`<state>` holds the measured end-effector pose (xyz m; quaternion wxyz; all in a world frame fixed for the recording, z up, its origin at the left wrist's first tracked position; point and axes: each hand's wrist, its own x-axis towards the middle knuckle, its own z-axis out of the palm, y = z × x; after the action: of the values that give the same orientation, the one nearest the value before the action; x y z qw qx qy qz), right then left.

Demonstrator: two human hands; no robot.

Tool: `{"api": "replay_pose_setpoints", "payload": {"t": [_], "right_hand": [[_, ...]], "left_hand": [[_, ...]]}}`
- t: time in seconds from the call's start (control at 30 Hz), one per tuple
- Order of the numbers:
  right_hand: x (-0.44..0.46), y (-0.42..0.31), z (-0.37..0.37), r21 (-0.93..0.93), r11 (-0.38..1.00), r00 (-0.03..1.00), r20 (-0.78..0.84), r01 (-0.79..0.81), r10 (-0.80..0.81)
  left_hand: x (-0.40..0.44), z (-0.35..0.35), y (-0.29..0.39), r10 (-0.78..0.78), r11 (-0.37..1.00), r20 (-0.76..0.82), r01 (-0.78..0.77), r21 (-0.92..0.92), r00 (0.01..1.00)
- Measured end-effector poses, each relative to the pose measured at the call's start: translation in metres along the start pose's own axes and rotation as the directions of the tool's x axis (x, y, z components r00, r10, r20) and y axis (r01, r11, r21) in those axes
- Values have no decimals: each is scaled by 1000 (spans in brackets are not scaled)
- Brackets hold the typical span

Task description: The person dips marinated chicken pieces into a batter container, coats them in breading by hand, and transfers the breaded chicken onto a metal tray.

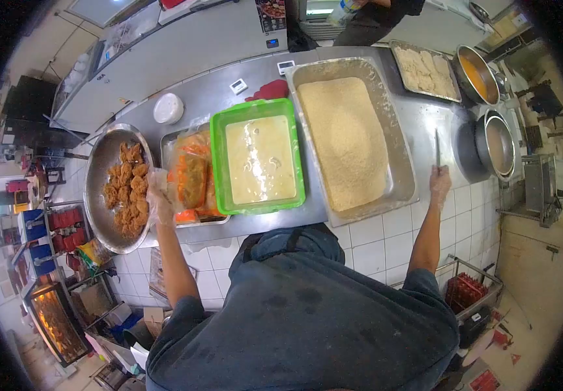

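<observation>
Bright light glares off the steel table (452, 122), with fisheye bending and black corners.

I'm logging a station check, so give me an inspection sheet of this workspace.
Surface: steel table, crowded; wet or dry unclear.
Job's things: metal bowl of browned pieces; green tub of pale liquid; deep tray of pale powder; thin metal tool, type unclear.
Clutter: orange-marked bags left of the tub; white round container, red item and small white device beyond.
Hands: left hand, in clear plastic, at the bowl's rim, grip unclear; right hand holds the tool.
Cables: nothing seen on the table.
Surroundings: another person beyond the table; lit cabinet at lower left.
</observation>
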<state>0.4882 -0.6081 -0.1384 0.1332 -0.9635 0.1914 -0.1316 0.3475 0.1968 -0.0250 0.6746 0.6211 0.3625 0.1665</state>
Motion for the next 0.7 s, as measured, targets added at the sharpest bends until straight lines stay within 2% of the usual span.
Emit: {"api": "replay_pose_setpoints", "payload": {"t": [0.07, 0.13, 0.2, 0.23, 0.3, 0.37, 0.43, 0.5, 0.53, 0.57, 0.6, 0.67, 0.7], "right_hand": [[3, 27, 28, 84, 995, 989, 133, 52, -63], [10, 36, 51, 173, 982, 967, 229, 70, -109], [13, 31, 59, 136, 990, 955, 287, 33, -71], [14, 37, 62, 122, 988, 961, 249, 95, -123], [20, 48, 75, 95, 970, 956, 175, 223, -236], [30, 38, 70, 207, 966, 988, -6, 152, -154], [49, -6, 36, 215, 976, 1000, 23, -17, 12], [35, -108, -25, 489, 869, 997, -53, 74, -55], [31, -145, -34, 531, 817, 974, -112, 227, -197], [16, -190, -42, 652, 733, 973, -36, 196, -229], [-4, -226, -36, 804, 587, 939, 121, 98, -321], [-78, -364, -97, 767, 562, 795, 115, 310, -596], [-110, -408, -88, 881, 447, 673, 235, 158, -701]], "left_hand": [[10, -7, -15, -6, 998, -60, 3, -61, 998], [-6, 12, 9, -20, 996, -95, 28, 87, 995], [-12, 19, 17, 178, 933, -67, -146, 329, 982], [-6, 19, 8, 361, 815, 13, -323, 482, 932], [17, 12, -16, 622, 419, 242, -578, 700, 744], [26, -16, -28, 675, -89, 512, -630, 771, 531], [21, -21, -31, 484, -63, 480, -518, 853, 732], [16, -21, -35, 466, -70, 408, -427, 902, 785], [17, -13, -42, 420, 536, 65, -304, 788, 905], [18, -7, -48, 193, 932, -182, -122, 341, 964], [20, -8, -54, 147, 961, -204, -91, 259, 968], [23, -9, -68, 81, 989, -204, -53, 139, 975], [24, -9, -72, 66, 994, -198, -46, 103, 978]]}}
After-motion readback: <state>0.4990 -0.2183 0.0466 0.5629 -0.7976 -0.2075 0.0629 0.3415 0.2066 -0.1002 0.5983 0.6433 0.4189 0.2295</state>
